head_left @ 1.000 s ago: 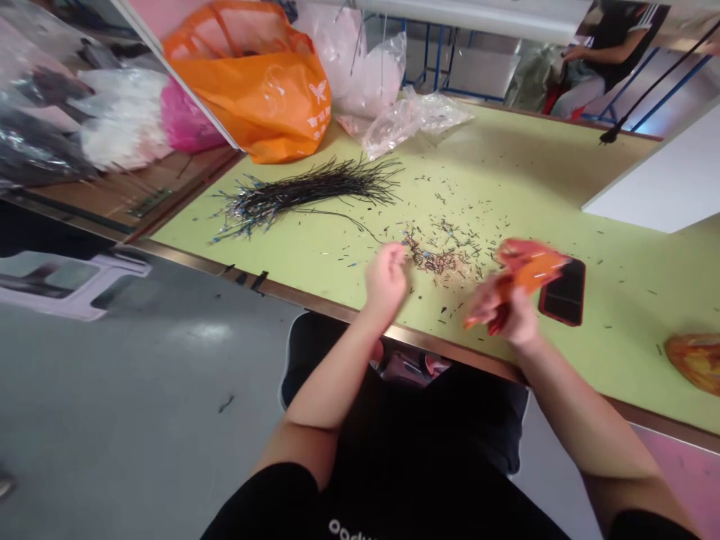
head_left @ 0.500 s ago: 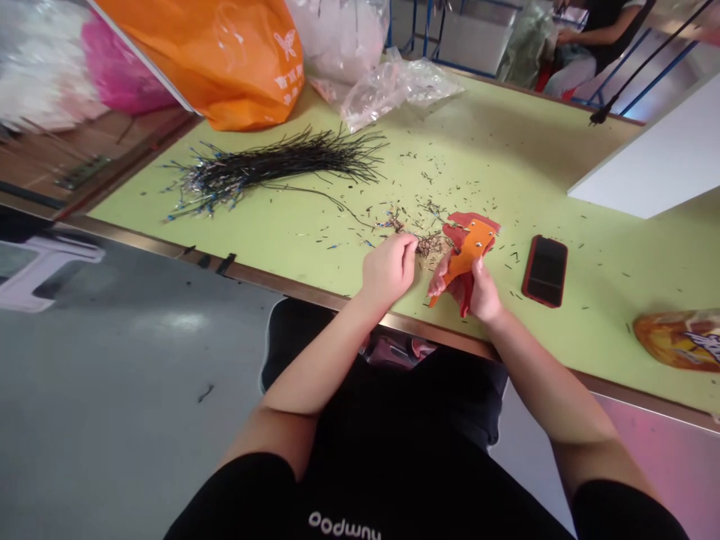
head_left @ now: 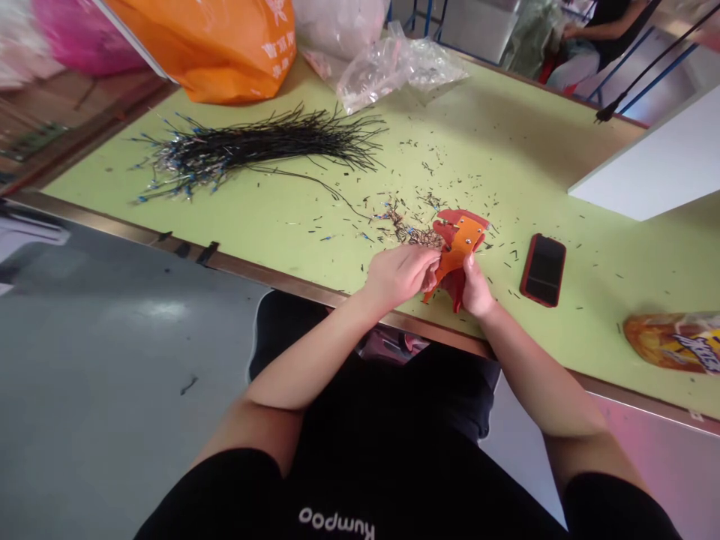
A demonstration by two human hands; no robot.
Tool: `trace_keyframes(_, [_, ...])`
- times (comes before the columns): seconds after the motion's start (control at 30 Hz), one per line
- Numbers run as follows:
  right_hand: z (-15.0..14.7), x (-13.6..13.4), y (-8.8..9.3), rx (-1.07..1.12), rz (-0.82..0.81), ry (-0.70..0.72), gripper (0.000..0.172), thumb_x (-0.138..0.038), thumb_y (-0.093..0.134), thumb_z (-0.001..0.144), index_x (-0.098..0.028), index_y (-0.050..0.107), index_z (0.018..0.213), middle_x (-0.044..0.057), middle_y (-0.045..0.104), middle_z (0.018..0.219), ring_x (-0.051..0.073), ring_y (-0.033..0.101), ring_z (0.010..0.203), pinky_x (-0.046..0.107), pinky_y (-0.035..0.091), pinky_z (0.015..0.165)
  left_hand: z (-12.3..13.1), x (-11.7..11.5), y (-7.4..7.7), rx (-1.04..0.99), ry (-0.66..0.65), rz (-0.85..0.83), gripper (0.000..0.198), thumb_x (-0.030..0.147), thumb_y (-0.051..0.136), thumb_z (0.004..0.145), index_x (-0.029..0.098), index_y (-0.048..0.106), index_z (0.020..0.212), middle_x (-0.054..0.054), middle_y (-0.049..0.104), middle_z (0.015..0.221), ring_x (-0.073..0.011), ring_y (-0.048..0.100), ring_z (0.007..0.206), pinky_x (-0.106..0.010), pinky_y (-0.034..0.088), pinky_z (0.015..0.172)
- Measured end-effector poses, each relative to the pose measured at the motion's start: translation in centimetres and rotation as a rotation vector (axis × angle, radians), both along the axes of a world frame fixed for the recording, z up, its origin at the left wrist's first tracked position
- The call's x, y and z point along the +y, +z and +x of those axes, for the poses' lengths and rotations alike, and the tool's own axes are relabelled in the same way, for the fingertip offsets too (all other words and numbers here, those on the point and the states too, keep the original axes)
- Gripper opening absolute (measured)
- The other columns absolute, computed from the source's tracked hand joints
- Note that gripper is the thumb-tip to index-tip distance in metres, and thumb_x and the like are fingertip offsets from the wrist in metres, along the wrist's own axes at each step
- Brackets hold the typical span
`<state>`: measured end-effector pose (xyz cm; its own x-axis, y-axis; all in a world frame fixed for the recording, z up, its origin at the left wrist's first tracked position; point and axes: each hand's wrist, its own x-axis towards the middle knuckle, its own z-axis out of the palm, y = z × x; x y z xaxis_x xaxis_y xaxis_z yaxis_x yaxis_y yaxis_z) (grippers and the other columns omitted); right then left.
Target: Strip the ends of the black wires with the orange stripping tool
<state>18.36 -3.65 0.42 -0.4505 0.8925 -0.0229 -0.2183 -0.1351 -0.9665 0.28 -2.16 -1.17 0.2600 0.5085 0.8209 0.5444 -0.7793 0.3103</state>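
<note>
My right hand [head_left: 477, 289] grips an orange-red wire stripper [head_left: 458, 244] with metal rivets, holding it upright above the table. My left hand [head_left: 399, 276] sits just left of the tool, its curled fingertips against the tool's jaw end. Anything pinched in those fingers is hidden. Just behind my hands lies a small heap of cut wire scraps [head_left: 408, 232]. Farther left, a long bundle of black wires [head_left: 247, 154] with blue and silver ends rests on the green table [head_left: 506, 142].
A black phone in a red case [head_left: 543, 270] lies right of my hands. Tiny wire bits are scattered across the tabletop. A snack bag [head_left: 672, 343], a clear plastic bag [head_left: 394, 71] and an orange bag [head_left: 208, 45] edge the table. A seated person [head_left: 596, 30] is at the far right.
My left hand has moved right and now meets the stripper. My right hand holds the tool steady. The view has shifted slightly, so the table sits a little farther left.
</note>
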Motion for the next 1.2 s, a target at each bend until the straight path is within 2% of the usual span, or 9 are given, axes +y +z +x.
trace_keyframes(0.27, [0.66, -0.09, -0.88, -0.031, 0.037, 0.031, 0.065, -0.092, 0.052, 0.090, -0.029, 0.068, 0.092, 0.009, 0.071, 0.082, 0.034, 0.075, 0.094, 0.050, 0.068, 0.074, -0.05, 0.07, 0.68, -0.121, 0.036, 0.156, 0.017, 0.009, 0.054, 0.106, 0.021, 0.065, 0.112, 0.002, 0.081, 0.082, -0.0105, 0.076, 0.071, -0.022, 0.055, 0.070])
trace_keyframes(0.37, [0.68, -0.17, -0.89, -0.071, 0.035, 0.041, 0.069, -0.095, 0.050, 0.088, -0.029, 0.069, 0.095, 0.010, 0.072, 0.085, 0.035, 0.075, 0.098, 0.051, 0.068, 0.075, -0.10, 0.02, 0.62, -0.119, 0.032, 0.142, 0.021, 0.006, 0.052, 0.104, 0.021, 0.064, 0.113, 0.003, 0.080, 0.079, -0.0104, 0.075, 0.069, -0.022, 0.055, 0.071])
trace_keyframes(0.5, [0.46, -0.24, -0.70, -0.082, 0.021, 0.051, 0.078, -0.101, 0.045, 0.084, -0.028, 0.070, 0.093, 0.013, 0.073, 0.092, 0.038, 0.074, 0.108, 0.055, 0.068, 0.080, -0.12, -0.13, 0.36, -0.093, -0.050, 0.080, 0.023, 0.007, 0.051, 0.104, 0.022, 0.064, 0.115, 0.005, 0.079, 0.075, -0.0106, 0.075, 0.069, -0.022, 0.054, 0.069])
trace_keyframes(0.7, [0.11, -0.25, -0.53, -0.001, 0.026, 0.025, 0.072, -0.096, 0.048, 0.088, -0.028, 0.069, 0.096, 0.012, 0.075, 0.102, 0.038, 0.073, 0.119, 0.057, 0.070, 0.084, 0.23, -0.17, 0.53, -0.084, -0.022, 0.144, 0.018, 0.010, 0.049, 0.107, 0.021, 0.063, 0.107, 0.005, 0.076, 0.072, -0.0095, 0.068, 0.060, -0.022, 0.046, 0.060])
trace_keyframes(0.9, [0.10, -0.09, -0.59, 0.025, 0.031, -0.014, 0.071, -0.095, 0.048, 0.088, -0.028, 0.068, 0.097, 0.012, 0.076, 0.102, 0.038, 0.074, 0.121, 0.058, 0.071, 0.086, 0.29, -0.26, 0.68, -0.051, -0.022, 0.142, 0.021, 0.006, 0.047, 0.105, 0.022, 0.061, 0.108, 0.005, 0.076, 0.073, -0.0089, 0.066, 0.057, -0.022, 0.047, 0.059])
trace_keyframes(1.2, [-0.03, -0.31, -0.17, -0.133, 0.023, -0.128, 0.073, -0.100, 0.049, 0.082, -0.030, 0.063, 0.100, 0.011, 0.074, 0.100, 0.039, 0.072, 0.118, 0.058, 0.071, 0.084, 0.46, -0.51, 0.92, -0.059, -0.058, 0.170, 0.014, 0.009, 0.054, 0.105, 0.022, 0.059, 0.108, 0.006, 0.073, 0.071, -0.0091, 0.066, 0.058, -0.022, 0.046, 0.057])
